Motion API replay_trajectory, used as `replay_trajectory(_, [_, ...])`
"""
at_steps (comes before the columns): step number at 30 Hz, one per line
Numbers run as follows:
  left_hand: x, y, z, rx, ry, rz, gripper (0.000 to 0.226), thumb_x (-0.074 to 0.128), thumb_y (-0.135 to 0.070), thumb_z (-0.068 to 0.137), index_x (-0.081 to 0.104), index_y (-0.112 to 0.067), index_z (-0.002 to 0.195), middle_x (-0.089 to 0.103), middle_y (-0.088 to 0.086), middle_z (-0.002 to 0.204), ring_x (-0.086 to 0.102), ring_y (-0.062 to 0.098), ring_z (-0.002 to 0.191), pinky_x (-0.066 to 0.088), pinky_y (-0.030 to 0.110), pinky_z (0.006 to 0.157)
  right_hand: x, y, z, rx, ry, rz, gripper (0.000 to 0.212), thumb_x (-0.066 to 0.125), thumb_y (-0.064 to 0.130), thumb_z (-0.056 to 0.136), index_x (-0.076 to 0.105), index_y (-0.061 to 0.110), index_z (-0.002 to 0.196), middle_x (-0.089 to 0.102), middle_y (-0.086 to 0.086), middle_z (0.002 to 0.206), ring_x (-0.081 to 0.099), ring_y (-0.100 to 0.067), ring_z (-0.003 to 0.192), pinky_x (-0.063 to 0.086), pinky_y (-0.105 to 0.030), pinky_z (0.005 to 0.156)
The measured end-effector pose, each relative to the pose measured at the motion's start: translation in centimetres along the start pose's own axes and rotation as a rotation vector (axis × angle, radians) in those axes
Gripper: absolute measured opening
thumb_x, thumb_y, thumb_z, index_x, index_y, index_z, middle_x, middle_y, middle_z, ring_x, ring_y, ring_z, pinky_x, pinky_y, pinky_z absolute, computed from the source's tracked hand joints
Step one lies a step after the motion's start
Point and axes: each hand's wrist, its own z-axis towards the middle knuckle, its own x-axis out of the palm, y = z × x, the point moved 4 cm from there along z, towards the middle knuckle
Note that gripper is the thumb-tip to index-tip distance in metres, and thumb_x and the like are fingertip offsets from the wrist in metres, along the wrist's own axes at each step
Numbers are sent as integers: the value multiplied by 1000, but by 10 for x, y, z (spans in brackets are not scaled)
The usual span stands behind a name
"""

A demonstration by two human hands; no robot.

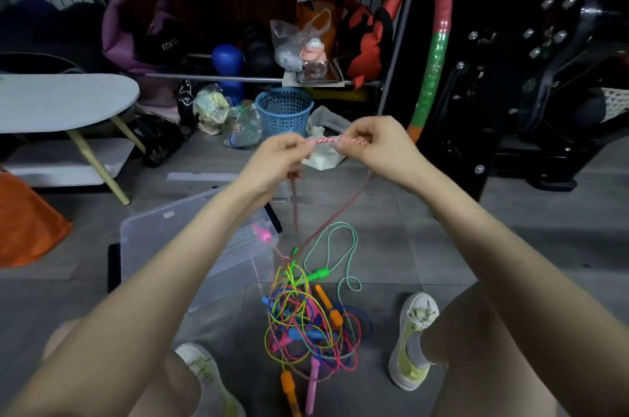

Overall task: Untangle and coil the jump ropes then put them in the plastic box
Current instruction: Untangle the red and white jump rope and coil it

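Between the hands a red-white rope (pixel 326 140) runs taut; left hand (pixel 277 157) and right hand (pixel 376 144) each pinch it, fingers (pixel 344 143) curled tight on the strand; two lengths drop below the fingers to the tangle (pixel 306 324) on the floor (pixel 425 239); box (pixel 183 239) lies down-left of the fingers.

Only one cam here, a wide-angle worn on the head, facing forward and tilted down at the grey tiled floor (pixel 425 229). The clear plastic storage box (pixel 146 236) sits close below, left of centre; the cluttered metal rack (pixel 211 77) is well beyond the box.
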Motion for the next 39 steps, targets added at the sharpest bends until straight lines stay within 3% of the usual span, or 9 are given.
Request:
replay_trajectory(4, [-29, -12, 8, 42, -204, -237, 25, 47, -8, 95, 50, -10, 70, 51, -4, 61, 29, 1, 41, 36, 17, 53, 25, -64, -21, 130, 77, -290, 10, 66, 22, 80, 63, 15, 74, 58, -2, 68, 57, -21, 71, 46, -35, 69])
replay_trajectory(10, [-89, 9, 11, -32, -534, -713, 30, 40, -7, 97, 43, -12, 68, 44, -6, 46, 25, 2, 32, 28, 12, 39, 37, -122, -49, 270, -116, -37, 7, 65, 20, 85, 64, 17, 79, 52, 5, 60, 47, -14, 61, 39, -30, 60])
replay_trajectory(14, [-129, 36, 5, -77, -697, -310, 32, 43, -18, 99, 42, -17, 67, 40, -9, 45, 30, 1, 33, 31, 17, 44, 0, -120, -45, 270, -302, 107, 12, 65, 13, 85, 67, 2, 81, 54, -9, 61, 48, -14, 59, 46, -31, 61])
replay_trajectory(21, [-110, 118, 11, -287, -557, 265, 31, 51, -13, 92, 54, -12, 62, 50, 7, 54, 44, 16, 52, 33, 22, 50, 12, -60, -30, 208, 24, 460, 14, 61, 5, 87, 67, -7, 92, 49, 5, 45, 47, -4, 44, 57, -37, 65])
replay_trajectory(23, [-88, 128, 9, -342, -436, 380, 13, 53, -8, 90, 64, -5, 85, 62, 15, 83, 52, 18, 77, 39, 28, 67, 15, -50, -24, 180, 1, 439, 14, 62, 7, 87, 69, -4, 92, 48, 2, 47, 45, -5, 42, 52, -35, 59])
replay_trajectory(26, [-47, 104, 5, -237, -294, 331, 25, 50, -14, 95, 60, -5, 116, 62, 8, 112, 55, 17, 100, 40, 26, 88, 20, -36, -16, 140, 6, 410, 16, 63, 11, 87, 70, -3, 92, 45, -3, 52, 41, -5, 44, 44, -19, 48])
replay_trajectory(31, [13, 56, -4, -163, 21, -163, 30, 37, -31, 99, 59, -10, 96, 67, 2, 74, 65, 19, 73, 53, 31, 80, 28, -26, -4, 102, 48, 250, 25, 65, 19, 86, 68, -5, 79, 48, -3, 50, 43, -4, 41, 38, -20, 48])
replay_trajectory(34, [12, 45, -1, -59, -68, -160, 27, 43, -18, 97, 54, -9, 74, 46, -10, 46, 42, 8, 49, 45, 23, 60, 26, -34, -2, 126, 11, 222, 27, 68, 20, 83, 67, -6, 78, 48, 0, 49, 42, -2, 40, 35, -15, 47])
replay_trajectory(39, [-12, 30, 8, 15, -238, -384, 27, 44, -8, 96, 51, -11, 70, 52, -9, 58, 32, 1, 42, 34, 15, 52, 53, -78, -20, 147, 95, 39, 22, 67, 21, 84, 61, 5, 70, 47, -2, 54, 37, -5, 49, 31, -25, 53])
